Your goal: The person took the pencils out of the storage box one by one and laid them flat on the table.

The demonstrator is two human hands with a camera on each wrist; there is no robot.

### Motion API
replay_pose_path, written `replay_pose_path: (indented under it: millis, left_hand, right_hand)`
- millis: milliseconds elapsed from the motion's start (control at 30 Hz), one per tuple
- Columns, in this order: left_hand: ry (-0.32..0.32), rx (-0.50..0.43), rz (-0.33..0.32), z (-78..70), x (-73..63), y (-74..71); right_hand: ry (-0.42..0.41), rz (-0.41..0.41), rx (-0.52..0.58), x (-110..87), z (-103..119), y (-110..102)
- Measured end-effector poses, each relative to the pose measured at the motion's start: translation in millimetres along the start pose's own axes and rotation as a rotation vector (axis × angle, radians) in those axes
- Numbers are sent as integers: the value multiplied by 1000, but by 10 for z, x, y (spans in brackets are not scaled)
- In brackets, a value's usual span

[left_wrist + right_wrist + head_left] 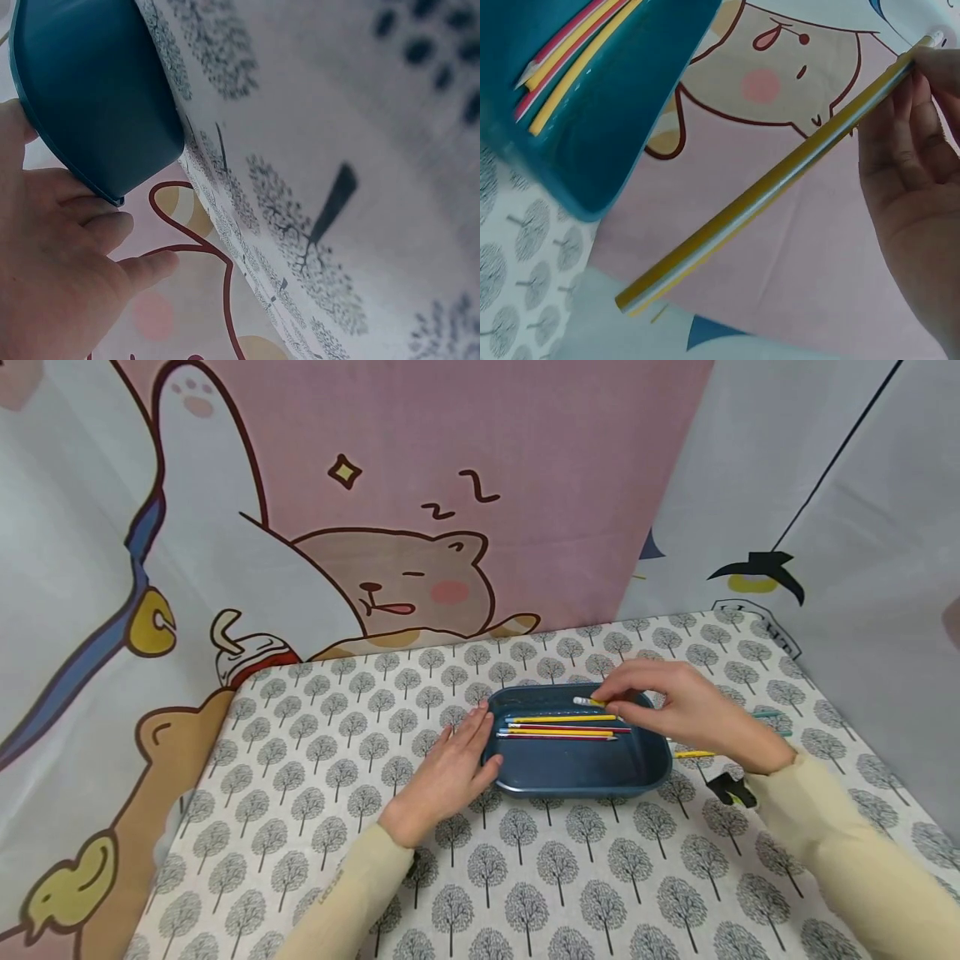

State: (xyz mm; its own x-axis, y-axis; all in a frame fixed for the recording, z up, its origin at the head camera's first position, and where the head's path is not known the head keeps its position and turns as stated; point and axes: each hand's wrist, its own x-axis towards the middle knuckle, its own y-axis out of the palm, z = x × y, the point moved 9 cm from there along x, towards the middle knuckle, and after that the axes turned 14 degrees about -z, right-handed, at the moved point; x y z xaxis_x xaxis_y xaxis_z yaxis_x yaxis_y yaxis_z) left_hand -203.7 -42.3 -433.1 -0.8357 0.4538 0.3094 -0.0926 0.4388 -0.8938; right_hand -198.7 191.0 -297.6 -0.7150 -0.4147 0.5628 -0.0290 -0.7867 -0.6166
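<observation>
A dark blue tray (577, 768) lies on the tree-print cloth with several pencils (558, 735), yellow and red, side by side in it. At the tray's left side, my left hand (446, 772) touches the rim with its fingers fairly straight; the tray's wall (97, 90) shows beside these fingers in the left wrist view. Over the right back part of the tray, my right hand (667, 697) pinches a yellow pencil (772, 184) near one end, between thumb and fingertips. The held pencil is apart from the pencils in the tray, and its white end shows in the head view.
Right of the tray, partly behind my right arm, lie a yellow pencil (693, 753) and a teal stick (768, 714). A small black item (729, 788) with some green is near my right cuff; its kind is unclear. A printed cartoon curtain (450, 427) hangs behind the table.
</observation>
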Motion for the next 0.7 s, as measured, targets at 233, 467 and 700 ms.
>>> replay_pose_path:
  millis: [233, 467, 700]
  left_hand:
    - [3, 13, 4, -6, -2, -14]
    - [-3, 24, 13, -6, -5, -24]
    - [-9, 25, 15, -6, -5, -30]
  right_hand:
    - [24, -16, -28, -192, -51, -147]
    - [64, -29, -65, -417, -188, -290]
    - [151, -49, -107, -677, -391, -437]
